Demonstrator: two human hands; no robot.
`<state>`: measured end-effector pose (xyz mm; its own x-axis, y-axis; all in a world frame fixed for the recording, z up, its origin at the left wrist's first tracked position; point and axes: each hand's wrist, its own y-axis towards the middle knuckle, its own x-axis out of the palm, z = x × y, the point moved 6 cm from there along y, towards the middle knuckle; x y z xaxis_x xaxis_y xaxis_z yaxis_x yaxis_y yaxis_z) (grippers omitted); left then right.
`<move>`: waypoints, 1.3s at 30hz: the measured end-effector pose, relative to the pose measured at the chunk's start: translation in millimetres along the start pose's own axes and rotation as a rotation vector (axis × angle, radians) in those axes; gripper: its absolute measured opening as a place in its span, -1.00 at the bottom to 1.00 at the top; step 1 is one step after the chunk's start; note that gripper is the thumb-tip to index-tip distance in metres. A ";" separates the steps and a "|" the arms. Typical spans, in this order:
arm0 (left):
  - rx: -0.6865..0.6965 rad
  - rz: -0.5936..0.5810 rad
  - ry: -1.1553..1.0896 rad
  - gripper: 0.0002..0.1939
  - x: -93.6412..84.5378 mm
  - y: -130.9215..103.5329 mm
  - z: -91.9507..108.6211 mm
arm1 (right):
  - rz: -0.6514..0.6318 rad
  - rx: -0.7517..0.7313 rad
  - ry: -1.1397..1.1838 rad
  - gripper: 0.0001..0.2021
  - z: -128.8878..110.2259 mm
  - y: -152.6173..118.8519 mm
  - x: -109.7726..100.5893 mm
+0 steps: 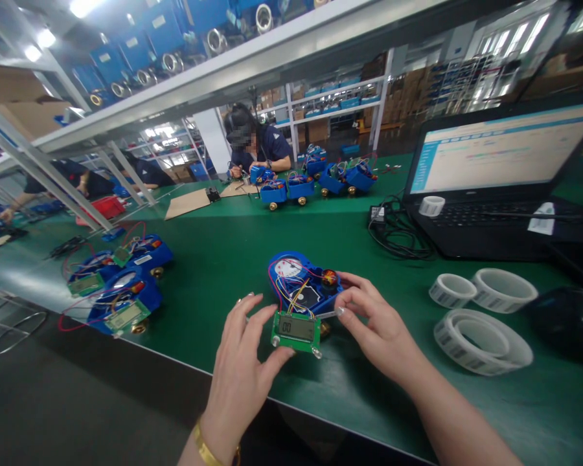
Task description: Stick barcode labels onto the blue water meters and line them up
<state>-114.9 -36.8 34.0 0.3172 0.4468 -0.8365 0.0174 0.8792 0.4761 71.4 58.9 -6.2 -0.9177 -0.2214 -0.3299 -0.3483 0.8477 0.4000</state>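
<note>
Between my hands is an open blue meter housing (278, 288) with a white round part, a battery-like part and red, yellow and white wires inside. Wired to it, a green circuit board (296, 331) with an LCD showing "00" is tilted toward me in front of the housing. My left hand (245, 349) has thumb and index finger at the board's left and lower edges. My right hand (376, 323) grips the right side of the housing, fingers behind and thumb in front. A brass fitting (325, 329) shows partly below the housing.
Several similar blue units (126, 285) with hanging boards lie at the left. Label rolls (483, 343), a laptop (486, 194) and a coiled cable (401, 230) are at the right. More blue units (298, 188) stand across the bench before a co-worker (272, 145). A shelf (223, 74) runs overhead.
</note>
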 end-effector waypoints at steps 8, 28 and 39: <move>-0.077 -0.010 -0.156 -0.60 3.1 2.9 -9.1 | 0.039 -0.013 0.015 -0.90 -1.6 -0.4 -0.8; -0.512 -0.143 -0.863 -0.53 12.1 11.9 -10.9 | 0.110 -0.054 -0.053 -0.91 -12.6 2.1 -3.0; -0.522 -0.141 -0.872 -0.54 14.5 9.7 -11.9 | 0.153 -0.055 -0.077 -0.92 -11.8 2.2 -3.3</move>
<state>-121.5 -19.8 23.2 0.9268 0.2406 -0.2883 -0.2404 0.9700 0.0369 71.3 55.8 5.8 -0.9441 -0.0520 -0.3254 -0.2173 0.8406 0.4961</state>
